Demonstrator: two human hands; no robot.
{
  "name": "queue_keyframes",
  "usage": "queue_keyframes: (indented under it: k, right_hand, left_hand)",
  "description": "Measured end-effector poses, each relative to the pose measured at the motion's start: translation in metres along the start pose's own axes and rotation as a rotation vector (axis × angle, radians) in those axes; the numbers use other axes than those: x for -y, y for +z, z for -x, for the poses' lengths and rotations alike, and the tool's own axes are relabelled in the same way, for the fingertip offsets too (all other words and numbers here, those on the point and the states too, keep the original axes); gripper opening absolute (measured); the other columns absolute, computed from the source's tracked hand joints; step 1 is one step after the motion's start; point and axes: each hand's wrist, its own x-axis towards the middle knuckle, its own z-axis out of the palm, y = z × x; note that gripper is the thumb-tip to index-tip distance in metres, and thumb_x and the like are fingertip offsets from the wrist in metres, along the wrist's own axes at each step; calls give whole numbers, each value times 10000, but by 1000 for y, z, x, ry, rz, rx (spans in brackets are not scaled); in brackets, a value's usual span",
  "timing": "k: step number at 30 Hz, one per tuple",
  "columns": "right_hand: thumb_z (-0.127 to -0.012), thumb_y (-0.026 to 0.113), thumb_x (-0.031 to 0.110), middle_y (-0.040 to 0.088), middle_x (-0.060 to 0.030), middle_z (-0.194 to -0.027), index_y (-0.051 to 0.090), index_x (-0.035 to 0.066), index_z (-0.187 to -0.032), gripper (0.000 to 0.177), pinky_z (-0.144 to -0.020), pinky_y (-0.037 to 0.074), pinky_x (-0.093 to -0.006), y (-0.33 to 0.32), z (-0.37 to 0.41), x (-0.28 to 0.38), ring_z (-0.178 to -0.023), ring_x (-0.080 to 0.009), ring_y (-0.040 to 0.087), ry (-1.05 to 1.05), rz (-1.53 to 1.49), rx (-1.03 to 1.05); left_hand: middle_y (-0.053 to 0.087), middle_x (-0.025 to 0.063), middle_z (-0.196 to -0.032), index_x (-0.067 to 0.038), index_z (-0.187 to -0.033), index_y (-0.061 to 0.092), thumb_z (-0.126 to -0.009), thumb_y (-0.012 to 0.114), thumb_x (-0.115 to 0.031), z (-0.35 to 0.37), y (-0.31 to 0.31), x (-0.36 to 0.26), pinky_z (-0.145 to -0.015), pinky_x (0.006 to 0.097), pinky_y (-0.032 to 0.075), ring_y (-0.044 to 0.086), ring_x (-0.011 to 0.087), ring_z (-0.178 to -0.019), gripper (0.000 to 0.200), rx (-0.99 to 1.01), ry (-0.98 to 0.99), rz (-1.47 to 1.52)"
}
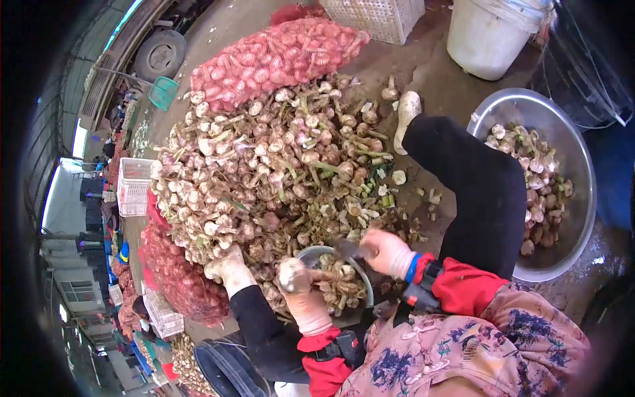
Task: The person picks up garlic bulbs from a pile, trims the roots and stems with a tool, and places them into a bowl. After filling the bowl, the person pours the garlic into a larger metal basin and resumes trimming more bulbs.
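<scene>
My left hand [309, 306] is closed around a garlic bulb [292, 272], held over the edge of a small basin [368, 284] of trimmed garlic. Just to the right, my right hand [389, 253] is closed on a short dark tool that looks like a knife [347, 249]; motion blurs its blade, which points toward the bulb. Beyond both hands spreads a large heap of garlic [264, 165] with stems on. Cut stem pieces and loose skins lie on its near side, between my legs.
A big metal basin [585, 225] with garlic bulbs stands at my right, beside a white bucket [486, 43]. Red mesh sacks [278, 59] of garlic border the heap. White crates [135, 185] stand to the left, with people farther off. A woven basket [377, 16] is at the top.
</scene>
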Motion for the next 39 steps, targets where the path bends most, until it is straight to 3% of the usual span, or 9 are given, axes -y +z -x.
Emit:
queue_keyframes:
  k: [4, 10, 12, 13, 14, 20, 24, 29, 39]
  right_hand:
    - [-678, 615, 33, 582, -109, -853, 620, 80, -868, 195, -708, 492, -385, 10, 7, 19, -817, -329, 591, -39, -71, 42]
    - [-691, 633, 85, 598, -133, -885, 639, 87, -917, 227, -750, 493, -402, 30, -12, -7, -862, -351, 593, -6, -65, 75]
    - [-723, 609, 128, 635, -173, -862, 664, 89, -967, 254, -775, 495, -421, 36, -13, -39, -856, -383, 608, 467, 18, 305]
    - [-759, 596, 157, 650, -193, -909, 664, 76, -1004, 267, -792, 495, -422, 63, 3, -125, -879, -381, 616, -167, 450, 511]
    - [-777, 597, 188, 652, -201, -985, 655, 68, -1041, 296, -802, 496, -416, 51, -2, -112, -913, -365, 622, 591, 158, 550]
    - [-659, 658, 207, 675, -142, -920, 646, 59, -1034, 404, -767, 495, -362, 26, -20, -52, -828, -314, 636, 750, -156, 16]
    - [-656, 700, 182, 658, -99, -819, 648, 37, -931, 315, -729, 466, -303, 24, -24, -44, -747, -212, 588, 793, -456, -181]
    - [-711, 695, 124, 681, -74, -904, 637, 20, -977, 292, -788, 472, -302, 31, -33, -56, -819, -168, 611, 732, -667, -280]
    - [-725, 681, 127, 670, -54, -853, 656, 46, -938, 229, -742, 471, -262, 4, -45, -15, -784, -130, 602, 836, -737, -182]
  left_hand:
    - [613, 15, -1037, -122, -1181, 556, -875, 638, -336, -8, 18, 26, -940, 356, 431, 553, 169, -1007, 383, -206, -12, 916]
    - [592, 3, -1063, -103, -1134, 556, -874, 647, -319, 5, 51, 5, -935, 354, 445, 551, 158, -996, 350, -93, -91, 1108]
    - [581, 70, -1004, -71, -1112, 567, -824, 650, -221, -3, 62, -10, -905, 369, 480, 572, 188, -964, 336, -124, 96, 906]
    - [561, 36, -939, -78, -1011, 556, -842, 660, -244, -2, 68, -29, -881, 349, 478, 557, 163, -930, 259, -169, 132, 673]
    - [541, 1, -873, -85, -909, 545, -860, 670, -268, 2, 69, -43, -858, 329, 475, 543, 138, -896, 227, -219, 162, 436]
    - [561, 77, -1183, -82, -1237, 508, -736, 747, -82, -16, -13, 51, -951, 339, 436, 542, 196, -1062, 555, -80, -493, 365]
    - [414, 247, -1366, -110, -1357, 427, -665, 761, -316, -63, 23, 51, -1072, 450, 303, 381, 415, -1269, 796, -11, 27, -1019]
    - [546, 120, -1202, -183, -1208, 571, -748, 669, -258, -185, 131, 42, -1061, 523, 277, 416, 387, -1219, 476, 228, 608, -1361]
    - [558, 161, -1124, -135, -1069, 618, -572, 798, -322, -256, 179, 71, -1083, 527, 245, 461, 380, -1152, 561, 239, 502, -1462]
